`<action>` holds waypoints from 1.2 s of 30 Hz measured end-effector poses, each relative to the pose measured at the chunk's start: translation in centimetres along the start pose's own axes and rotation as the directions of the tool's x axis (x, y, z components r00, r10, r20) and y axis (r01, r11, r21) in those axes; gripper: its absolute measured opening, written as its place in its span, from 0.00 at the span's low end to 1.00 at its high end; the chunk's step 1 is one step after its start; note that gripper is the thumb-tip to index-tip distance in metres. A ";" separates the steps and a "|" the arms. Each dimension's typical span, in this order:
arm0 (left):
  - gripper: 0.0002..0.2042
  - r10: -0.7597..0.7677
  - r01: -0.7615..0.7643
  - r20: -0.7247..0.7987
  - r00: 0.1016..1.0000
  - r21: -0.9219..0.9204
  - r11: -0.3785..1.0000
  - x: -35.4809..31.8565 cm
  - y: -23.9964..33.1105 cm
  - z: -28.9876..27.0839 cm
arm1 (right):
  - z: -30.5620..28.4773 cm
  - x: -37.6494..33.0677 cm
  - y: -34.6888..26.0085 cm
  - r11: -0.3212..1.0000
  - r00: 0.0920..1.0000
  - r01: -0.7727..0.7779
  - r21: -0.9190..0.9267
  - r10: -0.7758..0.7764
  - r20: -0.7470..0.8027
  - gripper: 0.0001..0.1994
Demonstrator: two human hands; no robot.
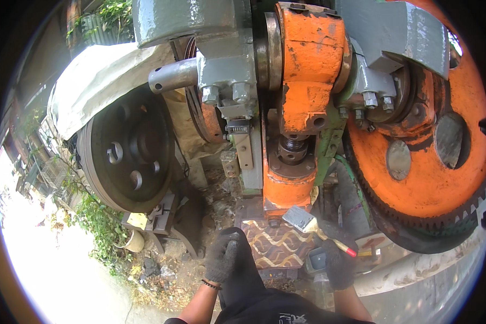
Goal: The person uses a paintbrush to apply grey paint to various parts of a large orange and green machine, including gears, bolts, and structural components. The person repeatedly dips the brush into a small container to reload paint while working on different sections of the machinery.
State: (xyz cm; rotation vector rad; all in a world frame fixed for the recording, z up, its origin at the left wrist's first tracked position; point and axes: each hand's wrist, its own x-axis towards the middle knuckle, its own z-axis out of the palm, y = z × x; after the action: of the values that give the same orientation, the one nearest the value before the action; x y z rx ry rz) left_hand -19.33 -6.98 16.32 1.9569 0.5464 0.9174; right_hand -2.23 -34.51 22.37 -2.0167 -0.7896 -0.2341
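My left hand point(220, 260), in a dark grey knit glove, rests against my black-trousered leg, its fingers curled and nothing visible in them. At the lower right my gloved right hand point(339, 267) is closed around the handle of a flat paintbrush point(302, 220). Grey paint coats its wide bristle end, which points up and left toward the base of an orange press slide point(289, 186). The handle's red tip points down and right. Beside this hand is a small container point(315, 261) with grey in it. The glove hides part of the grip.
A large orange gear wheel point(421, 178) stands on the right, a dark grooved flywheel point(127, 156) on the left. Glossy grey-painted machine parts point(227, 67) overhang the middle. A brown patterned mat point(275, 245) lies below the slide. Plants point(100, 227) grow at the left.
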 end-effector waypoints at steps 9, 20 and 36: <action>0.12 0.015 -0.020 0.057 0.998 0.090 0.996 0.0 -3.5 2.7 | -0.6 9.6 -9.2 0.790 0.775 0.614 -0.008 -0.604 -0.187 0.14; 0.10 0.040 -0.031 -0.077 0.996 0.108 0.994 -0.8 -5.4 3.2 | -1.6 18.3 -19.8 0.473 0.372 0.839 -0.270 -0.860 -0.351 0.11; 0.08 0.062 -0.063 -0.064 0.996 -0.004 0.998 0.3 -3.6 1.8 | 1.0 22.9 -23.4 0.422 0.321 0.815 -0.396 -0.899 -0.298 0.11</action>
State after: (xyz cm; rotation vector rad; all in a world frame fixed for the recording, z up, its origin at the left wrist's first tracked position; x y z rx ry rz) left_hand -17.78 -5.85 12.72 1.9540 0.5202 1.0222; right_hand 0.99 -15.14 48.56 -1.3325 -1.5029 -1.4343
